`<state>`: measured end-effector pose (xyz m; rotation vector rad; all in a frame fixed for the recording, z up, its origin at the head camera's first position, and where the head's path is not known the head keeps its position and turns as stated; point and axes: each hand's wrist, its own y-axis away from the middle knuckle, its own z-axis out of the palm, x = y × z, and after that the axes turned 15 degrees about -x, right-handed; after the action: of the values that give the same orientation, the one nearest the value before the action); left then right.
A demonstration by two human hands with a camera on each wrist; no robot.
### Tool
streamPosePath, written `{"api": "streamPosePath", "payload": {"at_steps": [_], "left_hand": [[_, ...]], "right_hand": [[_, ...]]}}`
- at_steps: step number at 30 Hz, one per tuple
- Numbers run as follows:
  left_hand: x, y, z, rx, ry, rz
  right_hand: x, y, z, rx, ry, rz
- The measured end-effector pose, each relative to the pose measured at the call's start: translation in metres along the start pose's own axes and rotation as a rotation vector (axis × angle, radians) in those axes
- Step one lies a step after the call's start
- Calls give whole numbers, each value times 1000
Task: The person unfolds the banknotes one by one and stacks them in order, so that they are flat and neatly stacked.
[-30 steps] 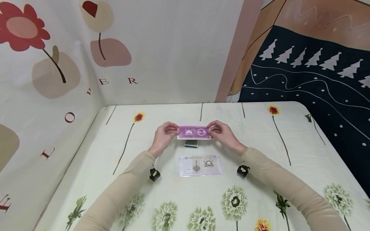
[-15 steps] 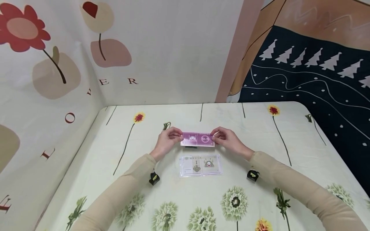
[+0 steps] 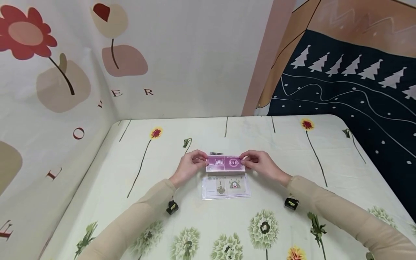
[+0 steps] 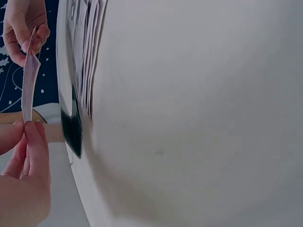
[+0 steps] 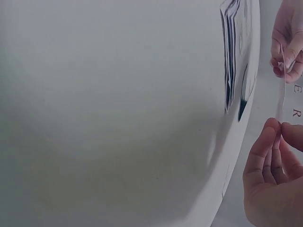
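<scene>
Between my two hands a purple play banknote (image 3: 225,164) is stretched flat above the table. My left hand (image 3: 191,166) pinches its left end with thumb and fingers, and my right hand (image 3: 264,166) pinches the right end. Just in front of it lies a stack of pale banknotes (image 3: 226,187), the top one printed with a 1; the purple note overlaps its far edge in the head view. In the left wrist view the stack (image 4: 87,61) shows several layered edges. A small dark flat item (image 3: 216,154) peeks out behind the purple note, mostly hidden by it.
A white cloth with printed flowers and dandelions covers the table (image 3: 149,231). A pale curtain with printed flowers and letters (image 3: 195,61) stands along the back and left. Dark fabric with white trees (image 3: 344,79) hangs at the right.
Both hands have drawn the purple banknote nearer and slightly right, from above the dark item to the far edge of the stack. The stack has stayed in place.
</scene>
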<state>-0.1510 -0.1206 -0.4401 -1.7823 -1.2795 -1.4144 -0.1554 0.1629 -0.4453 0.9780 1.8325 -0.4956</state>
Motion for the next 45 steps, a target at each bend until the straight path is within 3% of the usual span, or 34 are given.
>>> {"api": "streamPosePath", "payload": {"at_steps": [17, 32, 36, 45], "left_hand": [[-7, 22, 6, -153, -18, -5], [-11, 34, 9, -297, -310, 125], [-10, 35, 10, -317, -351, 153], [-11, 35, 12, -324, -378, 145]], "right_hand": [[-2, 18, 13, -72, 23, -15], [2, 27, 24, -173, 69, -37], [1, 28, 26, -187, 90, -52], [2, 28, 28, -191, 127, -62]]}}
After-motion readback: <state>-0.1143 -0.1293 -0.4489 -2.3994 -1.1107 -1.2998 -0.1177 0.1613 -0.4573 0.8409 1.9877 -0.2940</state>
